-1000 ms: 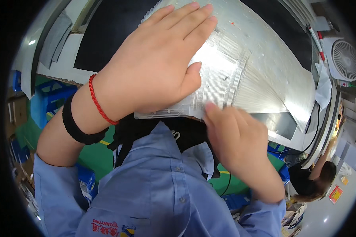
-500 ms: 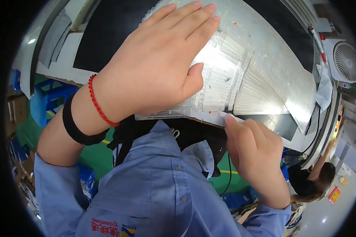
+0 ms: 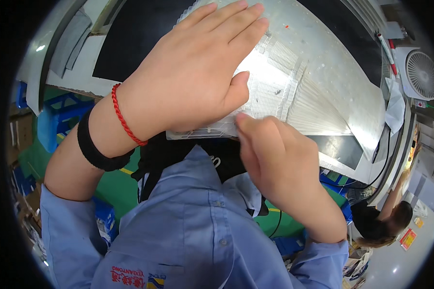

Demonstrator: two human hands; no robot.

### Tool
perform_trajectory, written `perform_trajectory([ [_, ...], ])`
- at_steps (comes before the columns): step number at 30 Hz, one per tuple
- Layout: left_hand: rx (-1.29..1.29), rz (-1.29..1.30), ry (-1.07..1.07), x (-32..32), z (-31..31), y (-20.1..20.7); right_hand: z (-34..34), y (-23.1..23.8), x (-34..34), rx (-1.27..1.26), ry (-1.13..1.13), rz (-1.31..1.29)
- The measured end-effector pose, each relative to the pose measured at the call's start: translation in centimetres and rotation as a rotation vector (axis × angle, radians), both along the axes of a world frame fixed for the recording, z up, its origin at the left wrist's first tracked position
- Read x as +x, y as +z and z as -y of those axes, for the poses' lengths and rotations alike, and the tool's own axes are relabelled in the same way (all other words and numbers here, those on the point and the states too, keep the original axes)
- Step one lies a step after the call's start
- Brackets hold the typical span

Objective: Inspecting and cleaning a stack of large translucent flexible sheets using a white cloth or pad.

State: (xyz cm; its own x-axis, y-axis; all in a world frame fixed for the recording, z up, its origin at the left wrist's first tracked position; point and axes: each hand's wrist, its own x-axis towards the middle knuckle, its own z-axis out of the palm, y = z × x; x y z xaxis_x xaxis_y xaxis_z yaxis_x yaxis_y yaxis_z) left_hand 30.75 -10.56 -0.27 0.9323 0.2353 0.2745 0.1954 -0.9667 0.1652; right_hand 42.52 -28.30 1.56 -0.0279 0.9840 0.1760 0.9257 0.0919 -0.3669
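My left hand [image 3: 193, 72] lies flat, fingers stretched out, on clear ridged plastic pieces [image 3: 272, 79] stacked at the table's near edge. My right hand [image 3: 282, 154] is closed, with its thumb and forefinger pressed together at the near edge of that stack, just right of the left wrist. Whatever it pinches is hidden by its fingers. To the right, the thin clear layers spread out like a fan [image 3: 318, 108]. Beyond them stretches a shiny silvery sheet [image 3: 328, 53] with a small red mark.
A black mat [image 3: 125, 43] covers the table at the left. On the right are a white fan [image 3: 422, 74], a red-and-white pen [image 3: 386, 50] and a crumpled white paper [image 3: 394, 108]. A blue stool [image 3: 58, 120] stands below left. Another person [image 3: 383, 221] is at the far right.
My right hand has moved left along the stack's near edge, toward my left wrist, and stays closed. The left hand keeps its place on the plastic.
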Motion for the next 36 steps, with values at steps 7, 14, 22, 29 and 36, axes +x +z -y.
perform_trajectory([
  [7,0.006,0.007,-0.008,0.0,0.1,0.0,0.8,0.2,-0.3,-0.041,-0.063,-0.028],
  [14,0.007,0.000,-0.004,-0.2,-0.1,-0.1,2.5,1.4,-0.9,-0.119,-0.091,-0.015],
  [22,0.000,0.006,-0.011,0.1,0.0,0.1,2.0,0.2,-2.6,-0.053,-0.115,0.012],
  [29,-0.006,0.001,-0.013,0.1,0.0,0.0,0.6,-0.9,-0.2,0.144,-0.230,-0.054],
  [36,-0.026,-0.030,-0.004,0.0,0.3,0.3,2.2,0.5,-0.2,0.189,-0.257,-0.124],
])
